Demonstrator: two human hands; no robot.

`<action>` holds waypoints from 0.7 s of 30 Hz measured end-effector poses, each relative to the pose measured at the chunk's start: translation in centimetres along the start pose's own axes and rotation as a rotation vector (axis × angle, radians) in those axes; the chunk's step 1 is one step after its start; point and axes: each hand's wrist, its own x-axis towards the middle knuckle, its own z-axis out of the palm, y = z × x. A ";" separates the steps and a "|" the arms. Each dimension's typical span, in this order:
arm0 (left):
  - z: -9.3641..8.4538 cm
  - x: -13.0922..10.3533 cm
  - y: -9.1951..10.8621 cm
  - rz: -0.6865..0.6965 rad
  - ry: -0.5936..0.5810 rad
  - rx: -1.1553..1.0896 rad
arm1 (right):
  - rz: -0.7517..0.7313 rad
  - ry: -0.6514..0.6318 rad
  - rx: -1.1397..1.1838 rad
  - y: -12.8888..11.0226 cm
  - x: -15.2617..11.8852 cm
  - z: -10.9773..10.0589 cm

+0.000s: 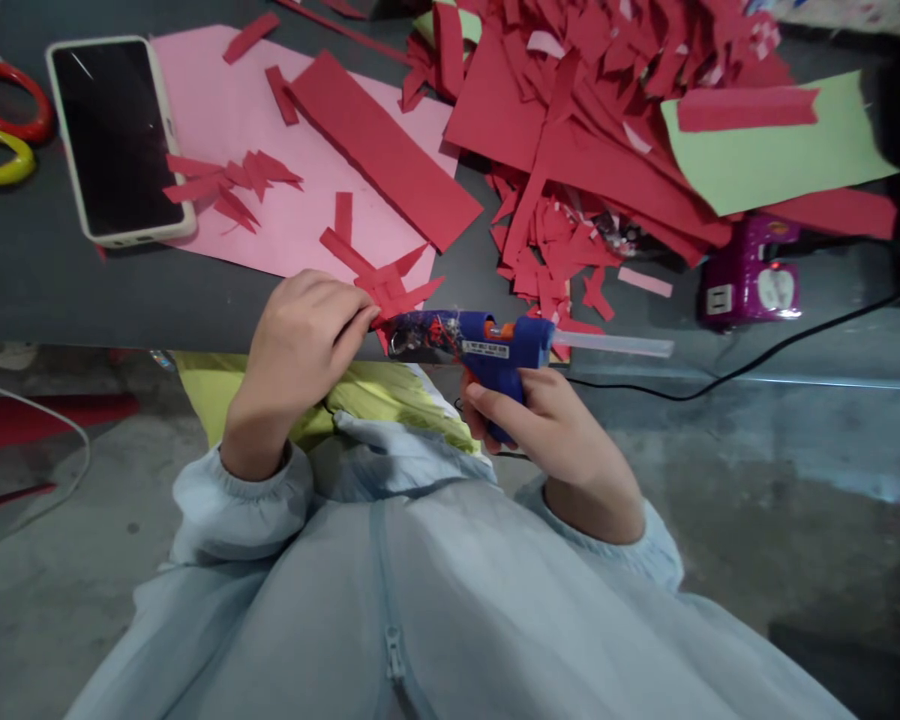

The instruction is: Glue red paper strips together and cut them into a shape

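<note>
My right hand (544, 420) is wrapped round the handle of a blue hot glue gun (514, 350), whose nozzle end points left and has a glue stick (615, 344) sticking out of its back. With its fingers pinched, my left hand (307, 325) holds a red paper piece (394, 290) made of pointed strips, at the table's front edge. The gun's tip is right beside that piece and my left fingertips; whether it touches the paper cannot be made out. Pink paper (247, 120) lies beyond, with a wide red strip (390, 150) on it.
A phone (112, 140) with a red paper shape (232, 180) partly on it lies left, beside scissors (26, 105). Red paper scraps (600, 60) are heaped at the back right, near green paper (780, 150). A purple device (754, 275) and a black cable (795, 345) are at right.
</note>
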 end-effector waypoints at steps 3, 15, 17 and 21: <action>0.0 -0.1 0.1 -0.013 -0.005 -0.003 | 0.029 -0.026 -0.006 -0.1 -0.3 -0.3; 0.0 -0.1 0.1 -0.012 -0.008 -0.004 | 0.045 -0.035 -0.002 0.2 -0.4 -0.6; 0.0 -0.1 0.1 -0.014 -0.005 -0.002 | 0.058 -0.044 -0.003 0.2 -0.5 -0.6; -0.1 0.0 0.2 -0.016 -0.008 0.001 | 0.043 -0.022 -0.014 0.0 -0.3 -0.5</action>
